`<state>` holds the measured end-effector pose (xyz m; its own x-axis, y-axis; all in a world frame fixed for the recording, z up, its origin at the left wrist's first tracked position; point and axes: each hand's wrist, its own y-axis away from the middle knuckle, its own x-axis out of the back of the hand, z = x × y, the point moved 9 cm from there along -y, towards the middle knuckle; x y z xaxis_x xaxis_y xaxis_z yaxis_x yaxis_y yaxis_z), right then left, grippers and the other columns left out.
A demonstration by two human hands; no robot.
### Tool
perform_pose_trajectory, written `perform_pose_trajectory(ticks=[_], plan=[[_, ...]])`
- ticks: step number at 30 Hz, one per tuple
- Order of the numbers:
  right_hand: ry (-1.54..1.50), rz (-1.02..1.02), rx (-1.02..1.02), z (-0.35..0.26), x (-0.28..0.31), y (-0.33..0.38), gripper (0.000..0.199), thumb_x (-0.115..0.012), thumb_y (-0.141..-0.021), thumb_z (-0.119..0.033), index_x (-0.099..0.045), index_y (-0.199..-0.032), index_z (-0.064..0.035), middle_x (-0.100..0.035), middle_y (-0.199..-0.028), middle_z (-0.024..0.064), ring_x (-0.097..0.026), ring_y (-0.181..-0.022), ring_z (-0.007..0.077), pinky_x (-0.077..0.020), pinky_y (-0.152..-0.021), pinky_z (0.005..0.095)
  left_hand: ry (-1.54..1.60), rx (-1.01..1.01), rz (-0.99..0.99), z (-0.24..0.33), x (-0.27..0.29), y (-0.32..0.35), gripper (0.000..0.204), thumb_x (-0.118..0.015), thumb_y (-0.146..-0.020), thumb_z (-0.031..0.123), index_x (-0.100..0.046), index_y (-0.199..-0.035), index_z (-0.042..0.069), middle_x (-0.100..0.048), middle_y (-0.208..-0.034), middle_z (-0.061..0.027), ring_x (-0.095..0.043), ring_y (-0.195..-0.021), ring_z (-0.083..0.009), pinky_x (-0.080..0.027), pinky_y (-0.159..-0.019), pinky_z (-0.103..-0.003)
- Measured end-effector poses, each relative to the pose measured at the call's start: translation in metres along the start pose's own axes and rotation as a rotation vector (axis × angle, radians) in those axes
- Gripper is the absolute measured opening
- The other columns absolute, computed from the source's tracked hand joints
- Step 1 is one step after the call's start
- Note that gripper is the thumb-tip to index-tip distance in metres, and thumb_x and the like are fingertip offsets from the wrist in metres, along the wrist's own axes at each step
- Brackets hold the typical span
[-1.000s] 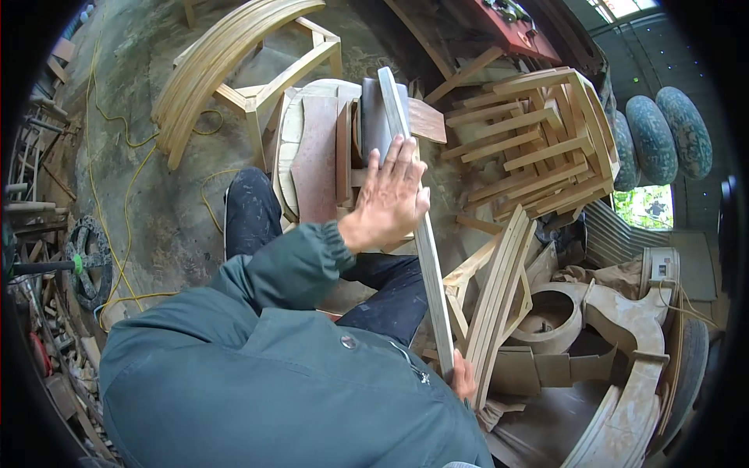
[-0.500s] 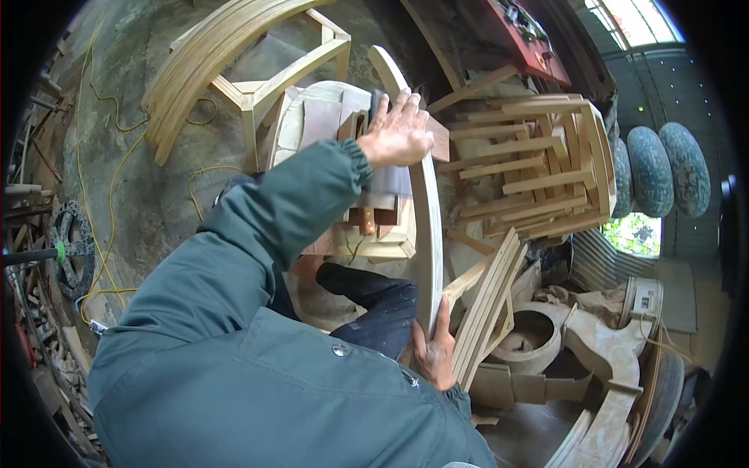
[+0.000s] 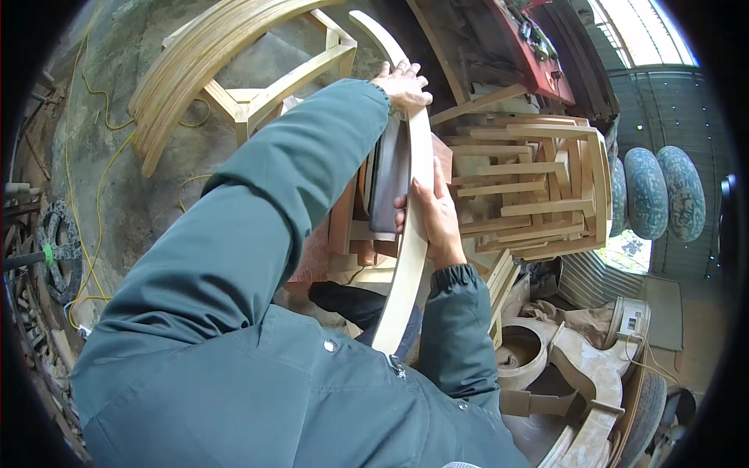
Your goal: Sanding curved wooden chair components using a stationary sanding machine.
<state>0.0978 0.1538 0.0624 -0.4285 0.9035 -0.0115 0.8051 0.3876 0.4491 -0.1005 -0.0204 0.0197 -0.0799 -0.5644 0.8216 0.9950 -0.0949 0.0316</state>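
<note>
Your teal left sleeve (image 3: 257, 203) covers much of the stacked wooden parts (image 3: 355, 226) below it; what your left hand (image 3: 403, 84) grips on the curved wooden strip (image 3: 411, 234) is hidden beneath its fingers; the strip's lower end disappears behind your jacket (image 3: 273, 390); your right hand (image 3: 434, 218) hides part of the strip's edge; the pale carved pieces (image 3: 577, 366) at lower right are cut off by the dark rim; the clutter at far left (image 3: 47, 249) is too small to make out.

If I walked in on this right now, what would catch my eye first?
Most likely the long curved wooden strip running up the middle, gripped by both hands: the left hand near its far end, the right hand around its middle. Next, the stack of bent wooden arcs lying at upper left, and the pale wooden frames piled at right.
</note>
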Motion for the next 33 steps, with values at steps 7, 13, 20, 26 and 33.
perform_pose_trajectory(ticks=[7, 13, 20, 26, 33], plan=[[-0.016, -0.004, 0.034, 0.033, 0.032, 0.086, 0.084, -0.062, -0.106, -0.023, -0.007, -0.17, -0.0273, -0.067, -0.081, 0.0125, -0.065, -0.057, 0.0207, -0.0562, -0.049, 0.034, -0.028, 0.016, -0.037, 0.072, -0.004, 0.075, 0.073, -0.04, -0.103, 0.048, -0.041, -0.157, 0.001, -0.012, -0.174, -0.0273, -0.005, -0.161, -0.0473, -0.002, -0.128, -0.064], [-0.017, 0.079, -0.046, 0.085, 0.063, 0.248, 0.08, -0.056, -0.108, -0.024, -0.006, -0.171, -0.0256, -0.064, -0.079, 0.0134, -0.063, -0.054, 0.0215, -0.0544, -0.048, 0.0339, -0.028, -0.133, 0.233, 0.181, -0.048, 0.192, 0.073, -0.052, -0.096, 0.049, -0.057, -0.145, -0.005, -0.026, -0.167, -0.033, -0.017, -0.156, -0.0518, -0.008, -0.126, -0.064], [0.028, 0.3, -0.162, 0.179, 0.084, 0.44, 0.079, -0.057, -0.107, -0.022, -0.011, -0.17, -0.0142, -0.069, -0.092, 0.0132, -0.065, -0.068, 0.0185, -0.0532, -0.061, 0.0299, 0.079, -0.327, 0.226, 0.297, -0.103, 0.352, 0.061, -0.065, -0.093, 0.045, -0.064, -0.126, -0.007, -0.031, -0.161, -0.0356, -0.017, -0.155, -0.0545, -0.015, -0.121, -0.073], [-0.064, 0.394, 0.014, 0.243, 0.099, 0.501, 0.08, -0.064, -0.101, -0.01, -0.021, -0.169, -0.0121, -0.065, -0.121, 0.0065, -0.061, -0.084, 0.0121, -0.0512, -0.072, 0.027, 0.154, -0.412, 0.233, 0.324, -0.122, 0.406, 0.067, -0.063, -0.096, 0.052, -0.061, -0.138, 0.0, -0.023, -0.167, -0.0336, -0.006, -0.16, -0.0509, -0.005, -0.122, -0.073], [0.716, 0.501, 0.204, 0.154, 0.082, 0.416, 0.077, -0.07, -0.098, -0.013, -0.031, -0.164, -0.0104, -0.073, -0.103, 0.0199, -0.068, -0.069, 0.0309, -0.056, -0.065, 0.039, 0.163, -0.288, 0.273, 0.268, -0.084, 0.334, 0.072, -0.061, -0.099, 0.05, -0.047, -0.151, 0.001, -0.001, -0.172, -0.0324, 0.009, -0.161, -0.0463, 0.001, -0.124, -0.071]])
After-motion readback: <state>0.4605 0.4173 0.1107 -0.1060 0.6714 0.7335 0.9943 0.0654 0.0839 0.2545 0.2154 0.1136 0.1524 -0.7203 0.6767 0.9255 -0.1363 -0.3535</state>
